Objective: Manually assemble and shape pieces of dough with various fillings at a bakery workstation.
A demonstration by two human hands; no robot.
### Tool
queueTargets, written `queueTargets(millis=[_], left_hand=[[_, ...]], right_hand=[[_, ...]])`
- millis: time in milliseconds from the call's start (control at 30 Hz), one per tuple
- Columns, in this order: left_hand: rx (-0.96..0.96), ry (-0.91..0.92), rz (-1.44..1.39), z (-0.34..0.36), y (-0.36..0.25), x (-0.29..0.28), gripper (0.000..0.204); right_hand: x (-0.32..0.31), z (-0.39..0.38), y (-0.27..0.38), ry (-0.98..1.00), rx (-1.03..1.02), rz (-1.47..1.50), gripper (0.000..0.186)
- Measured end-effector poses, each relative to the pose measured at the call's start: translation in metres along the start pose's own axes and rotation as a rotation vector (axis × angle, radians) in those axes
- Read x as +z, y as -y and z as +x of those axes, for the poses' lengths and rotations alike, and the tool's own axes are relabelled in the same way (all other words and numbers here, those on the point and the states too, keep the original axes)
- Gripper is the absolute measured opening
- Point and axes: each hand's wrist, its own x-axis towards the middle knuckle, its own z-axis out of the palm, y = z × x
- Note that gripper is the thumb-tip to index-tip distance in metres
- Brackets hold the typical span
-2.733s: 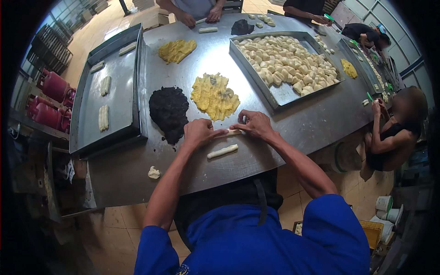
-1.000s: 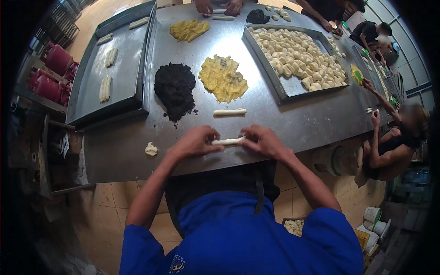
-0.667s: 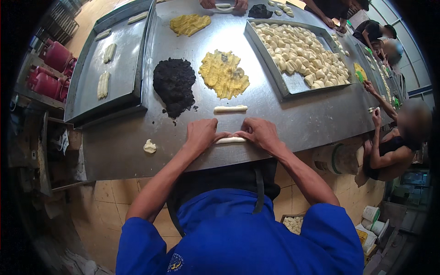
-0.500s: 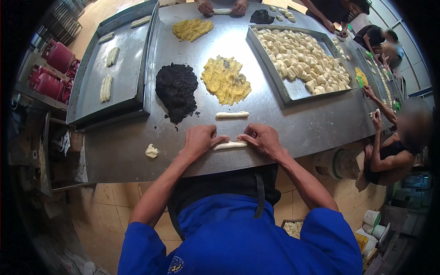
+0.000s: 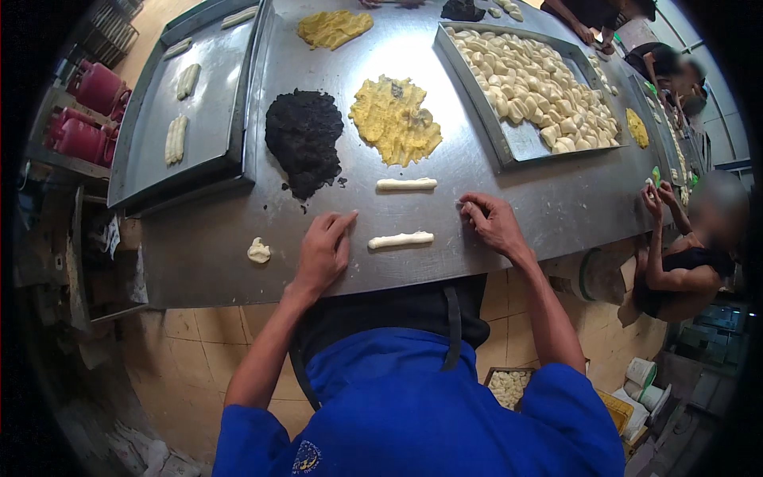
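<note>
The left hand (image 5: 323, 254) I see free, the right hand (image 5: 496, 226) also free, with fingers loosely bent; between them, touching neither, the nearer dough roll (image 5: 400, 240) lies on the metal table (image 5: 524, 191).

1 head-worn fisheye, near, facing down over left hand (image 5: 321, 256), right hand (image 5: 497, 225), table (image 5: 548, 208).

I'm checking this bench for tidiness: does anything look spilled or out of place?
Slightly: dark crumbs lie loose near the dark mound, and grey patches mark the yellow mound. A misshapen dough scrap also sits alone on the table, left of the left hand, unlike the straight dough rolls.
</note>
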Motion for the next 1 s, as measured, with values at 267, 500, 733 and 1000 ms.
queueTargets(millis=[267,500,733,1000], left_hand=[[-0.005,-0.038,0.051,-0.017,-0.036,0.008,0.037],[0.047,0.051,0.008,-0.008,-0.026,0.017,0.026],[0.109,0.016,-0.044,-0.007,-0.021,0.017,0.023],[0.166,0.084,-0.018,-0.006,-0.018,0.01,0.024]], right_hand=[[-0.007,-0.014,0.047,0.161,-0.028,-0.217,0.034],[0.06,-0.054,0.038,0.09,-0.347,-0.416,0.024],[0.065,-0.052,0.025,-0.076,-0.482,-0.414,0.021],[0.059,-0.047,0.029,0.024,-0.579,-0.483,0.023]])
